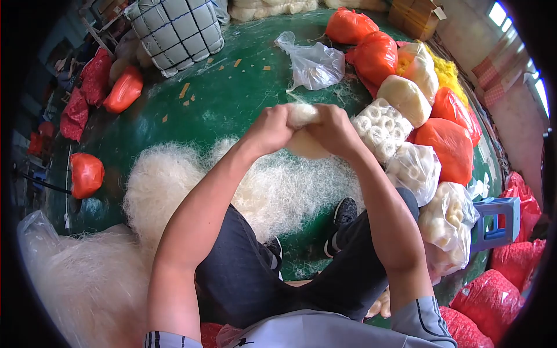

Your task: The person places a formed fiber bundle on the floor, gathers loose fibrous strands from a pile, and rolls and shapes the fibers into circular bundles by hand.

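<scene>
Out in front of me, both hands grip a bundle of pale, cream-white fibre point(302, 115). My left hand point(275, 127) is closed round its left end, and my right hand point(335, 129) is closed round the right end. A thin wisp sticks up from the top of the bundle. Just beneath the hands hangs or lies a smooth cream-coloured mass point(307, 145); whether it joins the bundle I cannot tell. Below, a wide heap of loose white fibre point(272, 185) spreads over the green floor point(232, 87) around my feet.
Clear bags of white rolls point(382, 129) and orange bags point(444, 148) line the right side, near a blue stool point(498, 223). A plastic bag point(313, 61) lies ahead. A strapped grey bale point(174, 32) stands far left; a large bag of fibre point(87, 278) sits near left.
</scene>
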`<control>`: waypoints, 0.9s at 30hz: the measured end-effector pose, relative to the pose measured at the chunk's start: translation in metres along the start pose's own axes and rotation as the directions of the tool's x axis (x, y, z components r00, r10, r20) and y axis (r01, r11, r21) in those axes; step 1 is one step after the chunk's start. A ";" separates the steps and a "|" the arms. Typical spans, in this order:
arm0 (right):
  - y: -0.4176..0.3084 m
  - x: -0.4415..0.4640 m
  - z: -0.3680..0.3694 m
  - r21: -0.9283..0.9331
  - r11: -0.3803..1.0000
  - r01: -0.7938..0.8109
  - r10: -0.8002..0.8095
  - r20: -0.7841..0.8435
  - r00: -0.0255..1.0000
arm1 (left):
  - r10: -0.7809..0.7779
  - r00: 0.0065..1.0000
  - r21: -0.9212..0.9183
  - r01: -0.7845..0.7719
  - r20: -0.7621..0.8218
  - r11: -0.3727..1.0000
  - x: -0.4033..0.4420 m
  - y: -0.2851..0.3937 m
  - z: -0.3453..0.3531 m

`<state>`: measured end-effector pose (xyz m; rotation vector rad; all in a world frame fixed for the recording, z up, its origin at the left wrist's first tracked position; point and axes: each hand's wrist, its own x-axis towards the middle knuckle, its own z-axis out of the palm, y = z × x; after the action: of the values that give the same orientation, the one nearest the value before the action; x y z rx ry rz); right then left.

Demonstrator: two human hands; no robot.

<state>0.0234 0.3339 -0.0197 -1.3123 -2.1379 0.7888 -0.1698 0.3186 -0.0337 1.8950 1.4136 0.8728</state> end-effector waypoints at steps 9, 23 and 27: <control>-0.002 -0.001 0.002 0.082 0.995 -0.063 0.069 -0.066 0.995 | 0.002 0.994 -0.040 -0.006 -0.105 0.999 -0.007 0.011 0.001; -0.006 -0.004 0.003 0.027 1.000 -0.005 0.011 -0.215 0.977 | -0.168 0.985 0.024 0.168 0.024 0.986 -0.004 0.014 -0.004; -0.005 -0.001 0.012 0.297 0.943 -0.147 0.227 -0.255 0.940 | -0.201 0.979 -0.184 0.200 0.013 0.962 0.004 -0.004 0.005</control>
<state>0.0125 0.3281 -0.0251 -1.3998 -1.6294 0.8762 -0.1678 0.3230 -0.0394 1.5825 1.4459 0.8777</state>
